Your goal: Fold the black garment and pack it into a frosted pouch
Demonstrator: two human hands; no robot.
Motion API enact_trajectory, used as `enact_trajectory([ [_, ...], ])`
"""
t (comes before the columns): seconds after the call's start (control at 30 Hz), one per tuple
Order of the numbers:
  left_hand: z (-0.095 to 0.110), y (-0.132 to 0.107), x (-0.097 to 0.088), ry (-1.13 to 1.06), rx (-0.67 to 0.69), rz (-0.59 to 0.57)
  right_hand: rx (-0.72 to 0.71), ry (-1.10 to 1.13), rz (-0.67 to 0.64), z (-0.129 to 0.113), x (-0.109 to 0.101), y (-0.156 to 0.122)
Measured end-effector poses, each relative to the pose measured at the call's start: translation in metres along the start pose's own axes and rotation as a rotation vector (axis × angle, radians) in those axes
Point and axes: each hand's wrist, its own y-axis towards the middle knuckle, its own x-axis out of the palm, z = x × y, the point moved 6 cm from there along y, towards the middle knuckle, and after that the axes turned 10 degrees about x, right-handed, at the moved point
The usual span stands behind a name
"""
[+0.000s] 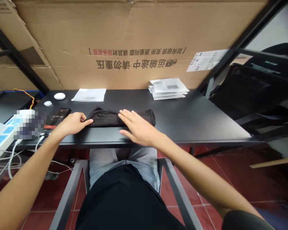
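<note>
A strip of folded black cloth (105,118) lies flat near the front edge of the black desk (189,118). It is slightly wrinkled, and its exact kind does not show. At its left end my left hand (74,123) has its thumb and curled fingers closed on the corner. My right hand (139,129) lies palm down across the right half of the cloth, fingers stretched out and thumb apart, hiding part of it.
A stack of white packets (168,89) and a single white packet (89,95) lie along the back, before a large cardboard sheet (134,28). On the left are a phone (57,118), two white round objects (60,96), and a power strip (1,139) with white cables.
</note>
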Motion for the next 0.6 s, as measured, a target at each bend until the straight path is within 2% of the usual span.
enact_trajectory([
  [0.07, 0.000, 0.000, 0.001, -0.049, 0.012, 0.032, -0.019, 0.035, -0.058, -0.018, 0.024, 0.008],
  [0.17, 0.003, -0.003, -0.003, -0.120, 0.048, 0.116, -0.013, 0.085, -0.081, -0.029, 0.051, 0.019],
  [0.33, 0.019, -0.010, -0.019, -0.250, 0.027, 0.260, 0.003, 0.110, -0.086, -0.033, 0.071, 0.031],
  [0.4, 0.037, -0.011, -0.028, -0.197, 0.038, 0.368, -0.006, 0.116, -0.086, -0.038, 0.070, 0.033],
  [0.5, 0.081, -0.012, -0.039, -0.030, 0.134, 0.543, -0.043, 0.155, -0.053, -0.043, 0.057, 0.034],
  [0.6, 0.124, -0.009, -0.030, 0.065, 0.207, 0.571, 0.030, 0.226, 0.066, -0.028, 0.026, 0.029],
])
